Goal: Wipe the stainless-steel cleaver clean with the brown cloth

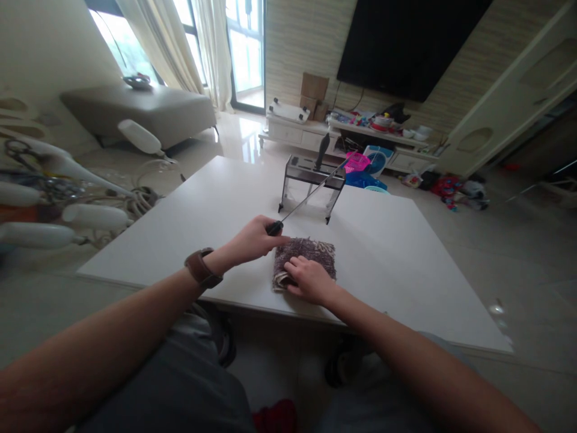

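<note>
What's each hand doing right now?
Left hand: shut on thin black-handled metal rod.
Right hand: open, flat on folded brown patterned cloth.

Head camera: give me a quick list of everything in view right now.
Table: one, white, before the person.
Cloth: one, brown patterned, folded, near table edge.
Rod: one, thin metal, black handle, slanting from cloth toward rack.
Rack: one, clear, mid-table, black handle standing in it.
Television: one, black, far wall.
Sofa: one, grey, left by window.
Boxes: a few, brown, against far wall.
Watch: one, brown strap, left wrist.
Left hand: one, grips rod's handle.
Right hand: one, rests on cloth.
</note>
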`<act>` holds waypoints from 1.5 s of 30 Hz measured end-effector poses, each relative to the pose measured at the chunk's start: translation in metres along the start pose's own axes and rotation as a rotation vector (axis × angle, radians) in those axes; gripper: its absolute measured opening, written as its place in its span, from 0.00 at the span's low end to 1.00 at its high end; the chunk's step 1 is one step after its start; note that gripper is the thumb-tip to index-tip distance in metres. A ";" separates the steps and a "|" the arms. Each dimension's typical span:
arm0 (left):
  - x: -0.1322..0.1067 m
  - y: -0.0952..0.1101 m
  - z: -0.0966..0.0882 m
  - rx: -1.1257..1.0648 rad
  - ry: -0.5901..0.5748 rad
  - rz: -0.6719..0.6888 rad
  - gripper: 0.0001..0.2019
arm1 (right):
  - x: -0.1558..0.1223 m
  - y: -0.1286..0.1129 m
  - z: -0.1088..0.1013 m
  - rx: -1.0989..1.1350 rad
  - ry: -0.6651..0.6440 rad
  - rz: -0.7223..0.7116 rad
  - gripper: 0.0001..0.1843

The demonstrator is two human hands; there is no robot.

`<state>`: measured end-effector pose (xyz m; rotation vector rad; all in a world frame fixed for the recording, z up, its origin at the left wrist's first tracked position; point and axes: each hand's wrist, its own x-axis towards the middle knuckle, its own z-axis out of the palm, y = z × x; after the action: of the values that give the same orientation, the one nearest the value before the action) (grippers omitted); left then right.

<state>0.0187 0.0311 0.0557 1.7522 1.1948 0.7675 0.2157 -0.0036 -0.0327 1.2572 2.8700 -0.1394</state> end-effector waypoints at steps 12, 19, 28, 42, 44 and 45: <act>0.000 0.005 0.004 0.008 -0.013 0.027 0.15 | 0.009 -0.023 0.014 -0.072 0.077 0.172 0.13; -0.001 0.003 0.002 0.013 -0.017 0.026 0.17 | 0.017 -0.013 -0.024 -0.105 0.088 0.210 0.09; -0.002 0.001 0.001 0.029 -0.017 0.031 0.16 | 0.006 -0.035 -0.019 0.025 -0.044 0.124 0.12; -0.003 -0.001 0.006 0.041 -0.072 0.011 0.16 | -0.039 0.097 -0.036 0.432 -0.158 0.369 0.09; -0.003 -0.001 0.008 0.049 -0.082 0.016 0.16 | -0.040 0.090 -0.027 0.516 -0.200 0.324 0.05; -0.002 0.000 0.009 0.053 -0.085 0.017 0.16 | -0.040 0.087 -0.024 0.546 -0.209 0.308 0.05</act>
<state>0.0252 0.0266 0.0515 1.8221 1.1546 0.6697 0.3077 0.0277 -0.0139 1.6186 2.4976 -1.0334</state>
